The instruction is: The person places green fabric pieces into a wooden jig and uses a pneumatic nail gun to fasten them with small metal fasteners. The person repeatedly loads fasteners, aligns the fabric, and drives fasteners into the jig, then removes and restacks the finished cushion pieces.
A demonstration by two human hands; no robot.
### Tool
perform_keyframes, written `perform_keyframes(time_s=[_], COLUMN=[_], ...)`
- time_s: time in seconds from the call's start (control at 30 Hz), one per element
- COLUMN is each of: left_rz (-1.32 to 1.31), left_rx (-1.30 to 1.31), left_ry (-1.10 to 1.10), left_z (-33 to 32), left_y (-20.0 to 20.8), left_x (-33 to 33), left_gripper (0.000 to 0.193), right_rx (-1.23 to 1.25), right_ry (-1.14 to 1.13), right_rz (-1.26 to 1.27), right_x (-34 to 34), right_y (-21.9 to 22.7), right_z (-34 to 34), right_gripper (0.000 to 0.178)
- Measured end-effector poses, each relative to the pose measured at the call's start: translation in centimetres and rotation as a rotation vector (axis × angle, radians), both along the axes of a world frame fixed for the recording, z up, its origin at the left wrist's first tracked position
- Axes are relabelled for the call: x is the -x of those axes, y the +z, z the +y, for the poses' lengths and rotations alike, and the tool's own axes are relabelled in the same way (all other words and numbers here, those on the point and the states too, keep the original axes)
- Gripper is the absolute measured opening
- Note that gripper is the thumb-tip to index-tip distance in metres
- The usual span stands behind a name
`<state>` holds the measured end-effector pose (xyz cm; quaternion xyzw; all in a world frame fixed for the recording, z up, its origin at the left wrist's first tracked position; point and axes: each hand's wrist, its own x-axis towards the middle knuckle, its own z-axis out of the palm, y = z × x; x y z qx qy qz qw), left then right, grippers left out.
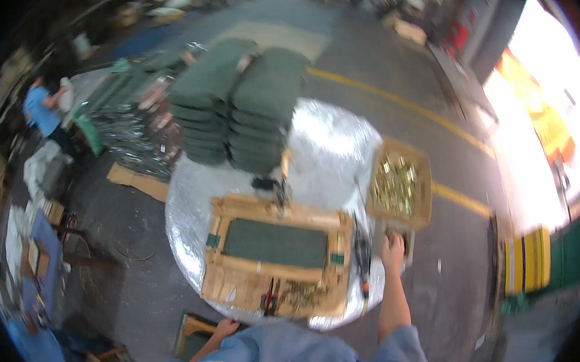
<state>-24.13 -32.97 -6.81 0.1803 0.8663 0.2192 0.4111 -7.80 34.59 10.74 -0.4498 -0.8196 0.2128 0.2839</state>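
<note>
My right hand reaches into a small box at the right rim of the round table. Its fingers are curled, and what they grip is hidden. Low at the left, my left hand is closed at the corner of a wooden frame beside the table. In front of me a wooden jig lies on the table, with a flat dark green panel inside its opening. On the jig's near board are red-handled pliers and a scatter of small brass-coloured metal pieces.
A cardboard box of shiny metal pieces stands above the small box. A power screwdriver lies right of the jig. Two stacks of green cushions occupy the silver-covered table's far side. A person in blue stands far left.
</note>
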Motion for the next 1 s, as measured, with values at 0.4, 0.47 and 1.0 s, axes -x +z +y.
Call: perform_keyframes(time_s=[0.4, 0.47, 1.0], left_rz=[-0.301, -0.220, -0.197], left_rx=[0.058, 0.112, -0.078], left_ry=[-0.024, -0.082, 0.107], left_z=[-6.5, -6.0, -7.7], left_y=[0.1, -0.3, -1.6], left_x=[7.7, 9.4, 5.6], left_gripper=[0.041, 0.040, 0.047], right_rx=[0.051, 0.071, 0.290], right_ry=[-0.464, -0.479, -0.336], right_rz=[-0.037, -0.014, -0.240], right_x=[-12.4, -11.8, -3.7], right_y=[-0.3, 0.9, -2.1], right_z=[-26.2, -25.3, -16.8], right_gripper=[0.043, 0.046, 0.070])
